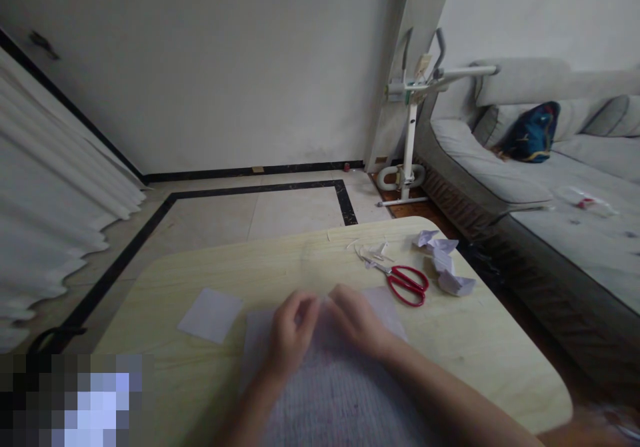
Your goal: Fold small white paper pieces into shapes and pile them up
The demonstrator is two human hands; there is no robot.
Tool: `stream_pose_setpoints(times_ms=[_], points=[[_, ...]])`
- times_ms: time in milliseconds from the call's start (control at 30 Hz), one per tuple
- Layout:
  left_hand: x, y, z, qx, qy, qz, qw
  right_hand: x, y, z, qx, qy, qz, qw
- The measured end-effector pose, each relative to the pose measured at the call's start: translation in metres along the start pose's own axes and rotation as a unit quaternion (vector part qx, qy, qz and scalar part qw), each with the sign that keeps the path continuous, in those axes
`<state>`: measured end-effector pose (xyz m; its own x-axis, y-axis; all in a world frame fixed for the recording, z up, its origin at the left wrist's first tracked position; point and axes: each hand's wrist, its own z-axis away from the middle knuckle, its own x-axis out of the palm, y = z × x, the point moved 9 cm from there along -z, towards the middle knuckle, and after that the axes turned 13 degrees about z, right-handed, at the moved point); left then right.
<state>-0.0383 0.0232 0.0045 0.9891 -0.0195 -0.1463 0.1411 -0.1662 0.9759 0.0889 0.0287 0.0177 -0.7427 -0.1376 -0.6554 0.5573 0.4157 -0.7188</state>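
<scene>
I see the left hand [294, 332] and right hand [361, 323] left of the red-handled scissors [393, 273], fingertips nearly meeting; I can't tell whether they pinch anything. The marked paper sheet [340, 403] lies beneath them, nearer me than the scissors. I judge it light, limp and easily torn, best pinched gently by its edges.

Straight up twelve o'clock from the hands [295, 327], bare tabletop [280, 267] offers passage; between two and three, red scissors [421, 287] block, folded papers [443, 260] beyond; nine meets a paper square [211, 315].
</scene>
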Motion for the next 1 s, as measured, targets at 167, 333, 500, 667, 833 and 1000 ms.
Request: stream_pose_setpoints(times_ms=[167,333,500,667,833,1000], points=[[-0.005,0.001,-0.002,0.001,0.035,0.022,0.999,0.0,0.002,0.0,0.0,0.005,0.018,1.0],[-0.004,0.007,-0.002,0.012,0.022,0.019,1.0,-0.001,0.001,-0.002,-0.004,-0.009,0.024,1.0],[0.001,0.015,-0.005,0.046,-0.016,0.01,0.999,-0.002,0.001,-0.001,-0.016,0.0,0.035,0.999],[0.004,0.016,-0.004,0.074,-0.034,-0.018,0.996,-0.007,-0.001,0.0,-0.021,0.028,0.016,0.999],[0.009,0.019,-0.002,0.093,-0.059,-0.047,0.993,-0.014,-0.002,-0.001,-0.029,0.057,-0.004,0.998],[0.009,0.019,-0.002,0.097,-0.048,-0.045,0.993,-0.013,-0.005,-0.001,-0.043,0.053,-0.004,0.998]])
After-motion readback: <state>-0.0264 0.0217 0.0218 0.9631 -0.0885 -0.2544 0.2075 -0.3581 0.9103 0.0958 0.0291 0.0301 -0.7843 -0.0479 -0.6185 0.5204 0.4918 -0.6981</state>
